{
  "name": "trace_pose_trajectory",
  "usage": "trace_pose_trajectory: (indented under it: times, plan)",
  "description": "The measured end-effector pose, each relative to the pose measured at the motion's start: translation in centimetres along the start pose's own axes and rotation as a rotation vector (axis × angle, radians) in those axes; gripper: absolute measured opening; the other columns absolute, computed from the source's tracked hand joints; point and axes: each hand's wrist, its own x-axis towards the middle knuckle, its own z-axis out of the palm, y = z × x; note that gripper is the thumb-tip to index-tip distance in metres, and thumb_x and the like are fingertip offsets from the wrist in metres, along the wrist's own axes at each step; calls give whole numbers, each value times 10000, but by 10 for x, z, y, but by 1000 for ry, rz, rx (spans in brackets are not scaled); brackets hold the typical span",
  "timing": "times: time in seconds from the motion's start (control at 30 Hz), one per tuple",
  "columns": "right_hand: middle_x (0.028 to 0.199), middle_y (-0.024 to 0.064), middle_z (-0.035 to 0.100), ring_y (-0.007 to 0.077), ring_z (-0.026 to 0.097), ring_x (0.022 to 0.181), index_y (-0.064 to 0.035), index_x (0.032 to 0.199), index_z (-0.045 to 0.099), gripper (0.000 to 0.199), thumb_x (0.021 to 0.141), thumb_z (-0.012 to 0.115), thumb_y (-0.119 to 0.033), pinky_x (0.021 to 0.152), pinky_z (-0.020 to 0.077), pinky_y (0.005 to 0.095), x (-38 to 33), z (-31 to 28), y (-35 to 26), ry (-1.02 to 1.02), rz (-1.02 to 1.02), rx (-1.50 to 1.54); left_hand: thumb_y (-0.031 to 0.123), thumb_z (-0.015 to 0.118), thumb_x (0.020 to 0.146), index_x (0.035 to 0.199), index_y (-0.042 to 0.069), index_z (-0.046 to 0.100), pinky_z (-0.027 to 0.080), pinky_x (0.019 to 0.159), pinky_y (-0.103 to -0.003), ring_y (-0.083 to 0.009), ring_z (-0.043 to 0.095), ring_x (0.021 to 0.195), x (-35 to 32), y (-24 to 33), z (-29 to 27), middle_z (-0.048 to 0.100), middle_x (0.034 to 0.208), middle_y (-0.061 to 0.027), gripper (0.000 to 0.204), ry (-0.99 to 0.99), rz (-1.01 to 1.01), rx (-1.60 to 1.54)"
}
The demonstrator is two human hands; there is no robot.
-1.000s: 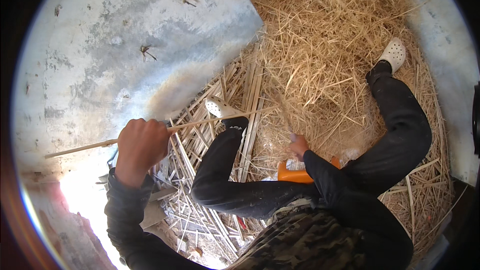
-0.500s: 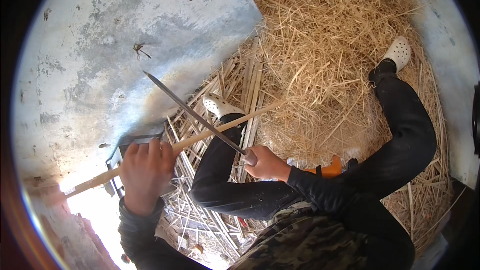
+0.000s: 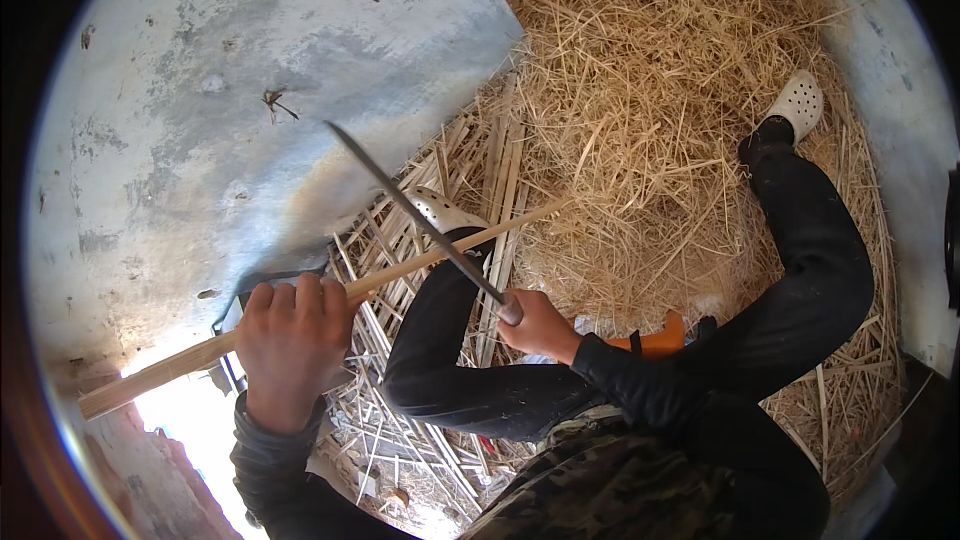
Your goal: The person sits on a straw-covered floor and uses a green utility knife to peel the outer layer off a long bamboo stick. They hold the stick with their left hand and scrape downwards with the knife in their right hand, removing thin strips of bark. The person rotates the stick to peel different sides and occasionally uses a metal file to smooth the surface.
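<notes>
A straw heap fills the far right, with split strips strewn near the legs. The left hand has its fingers wrapped tight around a long stick slanting left to right. The right hand is fisted around a blade, which crosses the stick.
</notes>
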Motion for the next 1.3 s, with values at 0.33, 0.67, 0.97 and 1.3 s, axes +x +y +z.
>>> trace_pose_trajectory:
  times: [0.33, 0.67, 0.97, 1.3]
  plan:
    - [627, 137, 560, 245, 621, 622, 29, 770, 569, 85, 773, 561, -55, 593, 474, 398, 16, -21, 109, 178, 306, 86, 284, 683, 792, 673, 106, 526, 367, 538, -306, -146, 469, 539, 3, -1, -1, 424, 613, -6, 266, -16, -6, 15]
    - [631, 130, 518, 232, 512, 526, 15, 756, 544, 77, 750, 560, -61, 508, 393, 412, 27, -21, 223, 257, 70, -276, 294, 658, 815, 667, 115, 506, 358, 541, -323, -158, 468, 550, -3, 1, 3, 422, 623, -8, 277, 35, 8, 29]
    - [565, 49, 488, 168, 526, 522, -1, 770, 535, 127, 740, 621, -91, 469, 416, 356, 30, -21, 151, 189, -12, -45, 244, 652, 828, 704, 93, 533, 358, 544, -323, -165, 464, 553, -5, -7, 12, 434, 630, -12, 229, 35, -8, -29]
    - [608, 73, 547, 188, 542, 570, 19, 761, 564, 140, 755, 614, -111, 557, 441, 371, 7, -2, 37, 28, 1, 115, 94, 634, 822, 724, 33, 591, 309, 485, -302, -126, 427, 519, -11, 10, 0, 392, 591, -6, 122, 207, 79, 88]
